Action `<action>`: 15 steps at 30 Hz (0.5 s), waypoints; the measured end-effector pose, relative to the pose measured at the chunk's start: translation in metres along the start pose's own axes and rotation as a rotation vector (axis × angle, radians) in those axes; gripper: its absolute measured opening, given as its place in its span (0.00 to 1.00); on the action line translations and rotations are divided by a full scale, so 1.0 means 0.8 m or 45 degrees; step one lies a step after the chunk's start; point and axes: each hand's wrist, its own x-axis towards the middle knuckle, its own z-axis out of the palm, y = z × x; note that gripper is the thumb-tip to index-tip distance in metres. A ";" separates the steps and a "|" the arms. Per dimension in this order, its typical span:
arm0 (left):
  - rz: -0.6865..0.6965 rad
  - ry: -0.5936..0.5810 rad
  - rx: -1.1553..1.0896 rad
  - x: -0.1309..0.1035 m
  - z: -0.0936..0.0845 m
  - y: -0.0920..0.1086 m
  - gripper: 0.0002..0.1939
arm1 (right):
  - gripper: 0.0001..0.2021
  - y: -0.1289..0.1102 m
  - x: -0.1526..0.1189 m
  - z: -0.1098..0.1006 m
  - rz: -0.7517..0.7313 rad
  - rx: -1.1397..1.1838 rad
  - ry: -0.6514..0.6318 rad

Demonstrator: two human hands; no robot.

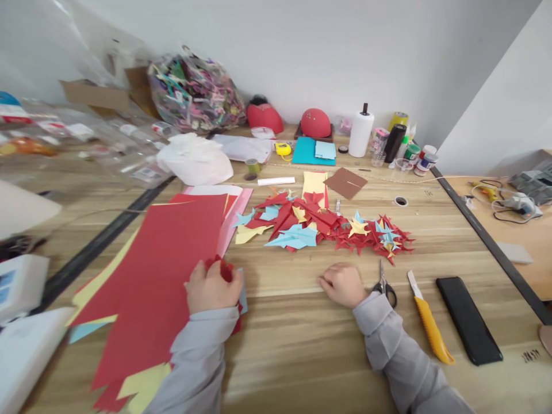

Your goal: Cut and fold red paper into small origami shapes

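My left hand [214,287] rests at the right edge of large red paper sheets [172,259], its fingers curled round small red paper [225,269]. A light blue piece of paper [244,290] shows beside it. On the bare table my right hand [344,284] lies closed in a loose fist, and nothing sticks out of it. Scissors [383,283] lie just right of that hand. Beyond both hands is a heap of folded red, yellow and blue paper pieces [297,221], with paper stars [359,226] at its right end.
A yellow-handled cutter [429,325] and a black phone-like slab [469,319] lie at the right. Tape [401,201], a brown paper square [345,183] and a white bottle [361,133] stand farther back. A bag of colourful scraps [196,92] is at the back left.
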 end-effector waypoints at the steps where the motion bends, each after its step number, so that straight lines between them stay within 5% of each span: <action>1: -0.003 0.010 -0.037 0.000 0.000 -0.003 0.16 | 0.16 0.000 0.000 0.000 0.002 0.002 0.001; 6: 0.038 -0.004 -0.064 -0.004 -0.005 0.001 0.12 | 0.17 0.001 0.001 0.000 -0.001 0.021 -0.004; 10: 0.133 0.090 -0.088 -0.032 -0.011 0.036 0.11 | 0.17 0.002 0.002 0.000 0.007 0.031 0.004; 15: 0.769 0.239 -0.353 -0.103 -0.029 0.107 0.10 | 0.17 0.004 0.002 -0.004 0.043 0.034 -0.028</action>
